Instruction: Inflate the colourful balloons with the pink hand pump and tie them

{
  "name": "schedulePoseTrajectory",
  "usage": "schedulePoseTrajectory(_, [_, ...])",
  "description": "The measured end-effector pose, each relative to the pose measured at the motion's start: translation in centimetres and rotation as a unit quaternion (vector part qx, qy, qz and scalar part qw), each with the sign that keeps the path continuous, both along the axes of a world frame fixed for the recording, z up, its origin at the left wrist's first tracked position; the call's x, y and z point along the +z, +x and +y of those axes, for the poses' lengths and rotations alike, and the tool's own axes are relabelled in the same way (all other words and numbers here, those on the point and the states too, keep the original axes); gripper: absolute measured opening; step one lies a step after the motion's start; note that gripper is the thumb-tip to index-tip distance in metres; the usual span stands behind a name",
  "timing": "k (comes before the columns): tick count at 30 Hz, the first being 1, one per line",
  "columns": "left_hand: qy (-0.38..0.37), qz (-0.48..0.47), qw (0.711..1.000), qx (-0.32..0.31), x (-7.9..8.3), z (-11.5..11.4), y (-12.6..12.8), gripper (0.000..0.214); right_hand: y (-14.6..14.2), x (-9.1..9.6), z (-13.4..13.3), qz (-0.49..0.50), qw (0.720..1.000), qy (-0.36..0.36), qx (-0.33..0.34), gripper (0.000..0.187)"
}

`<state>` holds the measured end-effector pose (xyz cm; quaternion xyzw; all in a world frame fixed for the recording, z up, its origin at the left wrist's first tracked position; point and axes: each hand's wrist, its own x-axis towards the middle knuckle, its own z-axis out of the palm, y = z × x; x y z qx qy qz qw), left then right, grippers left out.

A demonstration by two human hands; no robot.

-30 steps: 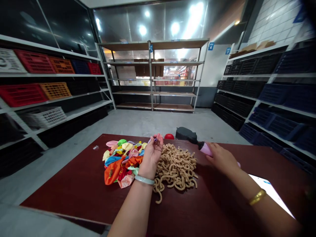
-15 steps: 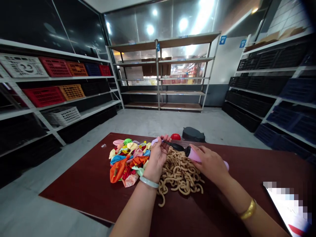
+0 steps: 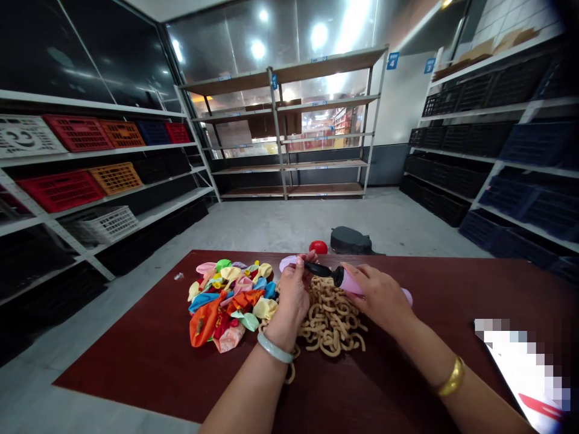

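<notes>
My right hand (image 3: 380, 293) is wrapped round a lilac balloon pump (image 3: 351, 282) with a black nozzle, which points left. With closed fingers my left hand (image 3: 296, 289) holds a lavender balloon (image 3: 286, 263) at the nozzle's tip. The balloon looks slightly rounded, and its neck is hidden by my fingers. Left of that hand lies a heap of limp balloons (image 3: 244, 285) in orange, yellow, pink, blue and green. Below the pump is a pile of tan, curled, rope-like pieces (image 3: 332, 325); I cannot tell what they are.
Everything lies on a dark red-brown table (image 3: 149, 337). A white flat item (image 3: 520, 367), partly blurred out, is at its right edge. Beyond the table are a red round thing (image 3: 318, 247) and a dark grey object (image 3: 350, 240). Shelves with crates (image 3: 79, 132) line the sides.
The lavender balloon at the nozzle shows larger and rounder, and more of the black nozzle is exposed by my left hand. The view has shifted slightly.
</notes>
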<state>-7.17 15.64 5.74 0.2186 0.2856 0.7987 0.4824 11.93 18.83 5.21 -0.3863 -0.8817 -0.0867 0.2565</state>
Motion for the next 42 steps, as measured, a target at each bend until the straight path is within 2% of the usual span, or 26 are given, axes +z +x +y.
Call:
schedulePoseTrajectory(6, [0.012, 0.003, 1.000, -0.026, 0.2, -0.3, 0.7, 0.024, 0.9, 0.1, -0.2, 0.015, 1.000, -0.011, 0.006, 0.062])
schedulePoseTrajectory(14, [-0.025, 0.033, 0.997, -0.069, -0.3, -0.9, 1.8, 0.024, 0.9, 0.3, -0.4, 0.018, 1.000, -0.007, 0.016, 0.063])
schedulePoseTrajectory(19, [-0.018, 0.036, 0.994, -0.106, 0.7, -1.5, 1.6, 0.029, 0.8, 0.5, -0.5, 0.040, 0.999, -0.003, 0.010, 0.060])
schedulePoseTrajectory(25, [0.039, -0.029, 0.996, -0.078, 1.7, -1.5, 1.4, 0.025, 0.7, 0.8, -0.6, 0.058, 0.998, -0.017, 0.010, 0.059])
schedulePoseTrajectory(31, [0.038, -0.020, 0.996, -0.075, 1.6, -1.4, 0.8, 0.022, 0.4, 0.6, -1.0, 0.064, 0.996, -0.052, 0.017, 0.061])
schedulePoseTrajectory(37, [0.059, -0.018, 0.993, -0.105, 2.3, -1.8, 1.0, 0.020, 0.0, 0.5, -1.3, 0.057, 0.996, -0.057, 0.035, 0.057])
schedulePoseTrajectory(42, [0.060, -0.001, 0.993, -0.106, 2.2, -1.8, 1.2, 0.021, 0.0, 0.7, -1.5, 0.052, 0.997, -0.050, 0.040, 0.058])
